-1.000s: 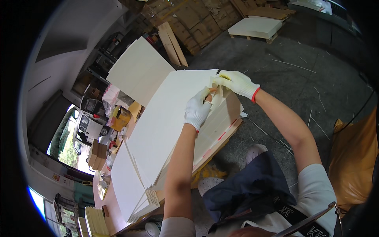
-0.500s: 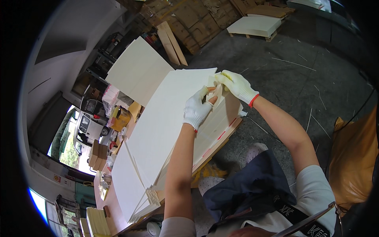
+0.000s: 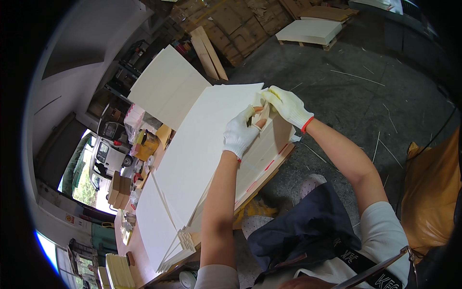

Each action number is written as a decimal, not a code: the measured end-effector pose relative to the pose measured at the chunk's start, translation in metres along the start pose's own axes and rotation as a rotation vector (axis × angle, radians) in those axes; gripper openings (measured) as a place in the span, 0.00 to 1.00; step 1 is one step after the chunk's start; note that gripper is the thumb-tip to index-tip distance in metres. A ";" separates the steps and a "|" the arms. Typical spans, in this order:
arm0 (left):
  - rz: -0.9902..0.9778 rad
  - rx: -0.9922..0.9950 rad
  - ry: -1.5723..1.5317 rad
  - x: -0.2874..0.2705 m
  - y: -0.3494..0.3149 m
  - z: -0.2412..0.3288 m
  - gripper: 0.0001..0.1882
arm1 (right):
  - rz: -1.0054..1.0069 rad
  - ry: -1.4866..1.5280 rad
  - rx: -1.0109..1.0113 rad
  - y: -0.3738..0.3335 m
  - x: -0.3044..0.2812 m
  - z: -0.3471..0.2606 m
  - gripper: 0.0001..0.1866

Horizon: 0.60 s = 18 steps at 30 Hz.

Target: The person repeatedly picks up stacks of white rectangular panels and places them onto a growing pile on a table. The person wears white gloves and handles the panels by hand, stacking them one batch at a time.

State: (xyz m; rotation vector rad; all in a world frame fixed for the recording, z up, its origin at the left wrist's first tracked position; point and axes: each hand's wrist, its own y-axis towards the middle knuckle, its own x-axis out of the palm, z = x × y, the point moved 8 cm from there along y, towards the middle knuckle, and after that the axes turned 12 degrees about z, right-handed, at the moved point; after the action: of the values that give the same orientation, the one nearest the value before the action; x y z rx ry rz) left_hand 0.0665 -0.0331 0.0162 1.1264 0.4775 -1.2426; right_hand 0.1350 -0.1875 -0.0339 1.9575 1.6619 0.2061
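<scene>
A tall stack of large white sheets (image 3: 192, 139) lies aslant before me. At its far right corner, my right hand (image 3: 288, 105), in a white knitted glove with a red cuff, is closed on the edge of the upper sheets. My left hand (image 3: 238, 131) wears a similar glove with the thumb and a fingertip bare. Its bent fingers grip the sheets' edges just left of the right hand, with the thumb low and the forefinger above. How many sheets are held is hidden by the fingers.
Another pale board (image 3: 168, 86) stands tilted beyond the stack. A wooden table (image 3: 137, 257) carries cartons and small items at left. A pallet of white sheets (image 3: 308, 31) sits at the back. Thin strips lie on the dark floor (image 3: 356, 106); an orange-brown cover (image 3: 430, 192) is at right.
Both hands stay at the same corner of the stack. The right hand has shifted very slightly left, and the view has moved a little.
</scene>
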 end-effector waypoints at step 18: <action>-0.013 -0.057 0.012 0.001 0.000 -0.002 0.18 | 0.033 -0.026 -0.020 -0.002 -0.001 0.001 0.25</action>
State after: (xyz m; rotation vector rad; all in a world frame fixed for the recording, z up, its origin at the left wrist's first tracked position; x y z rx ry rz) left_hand 0.0674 -0.0318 0.0146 1.0850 0.5272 -1.2265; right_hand 0.1336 -0.1882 -0.0351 1.9659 1.6060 0.2084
